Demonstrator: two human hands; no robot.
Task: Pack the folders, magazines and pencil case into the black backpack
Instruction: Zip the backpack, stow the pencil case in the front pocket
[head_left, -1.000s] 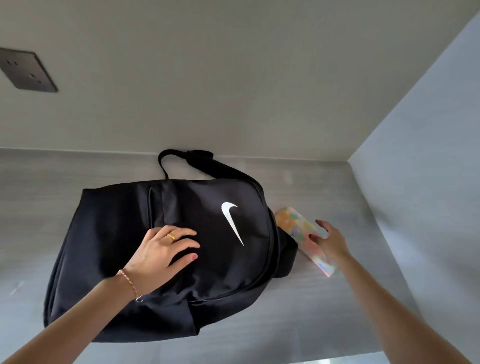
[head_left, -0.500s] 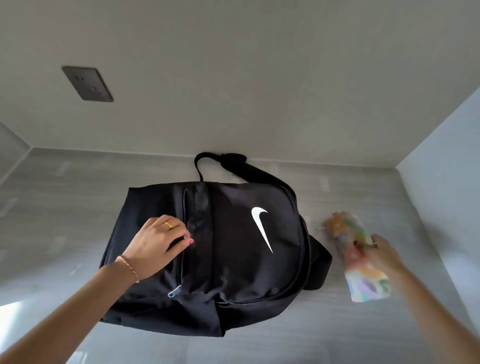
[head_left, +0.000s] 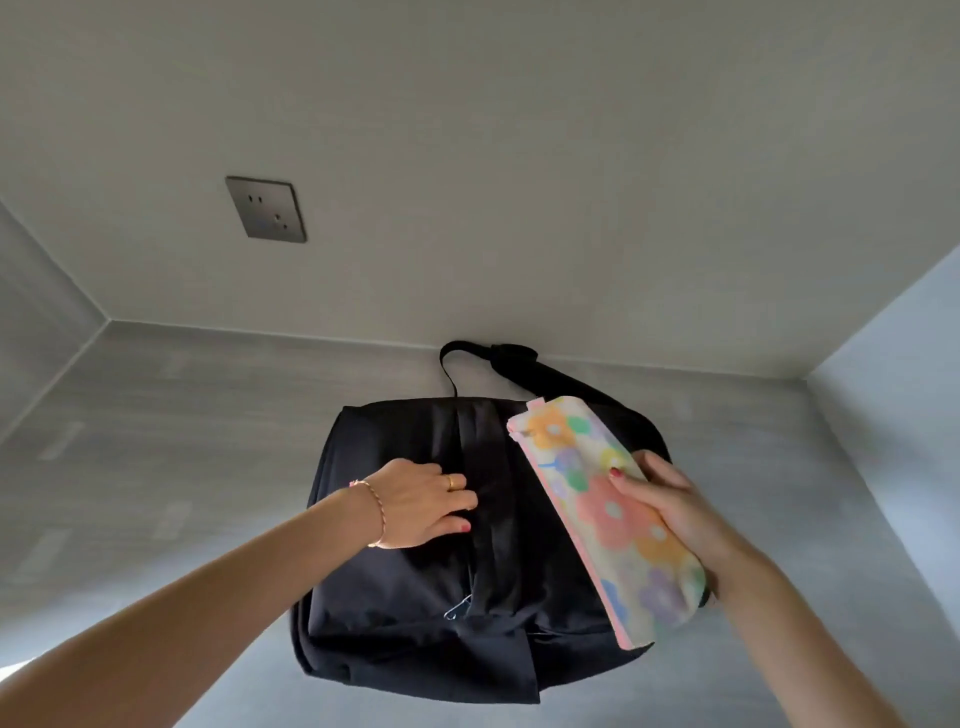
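The black backpack (head_left: 415, 613) lies flat on the grey table, its strap toward the back wall. My left hand (head_left: 421, 504) rests on the bag at the edge of its zipper opening, fingertips curled into the gap; a metal zipper pull hangs below it. My right hand (head_left: 670, 499) grips a flowery pencil case (head_left: 597, 499) with a pink zipper edge and holds it tilted above the right half of the bag. No folders or magazines are in view.
The grey table (head_left: 182, 467) runs to a beige back wall with a metal socket plate (head_left: 265, 209). A pale side wall (head_left: 909, 415) closes the right, and another wall meets the table at the far left.
My right hand has lifted the pencil case from the table beside the bag and carried it left over the backpack. My left hand slid to the zipper opening.
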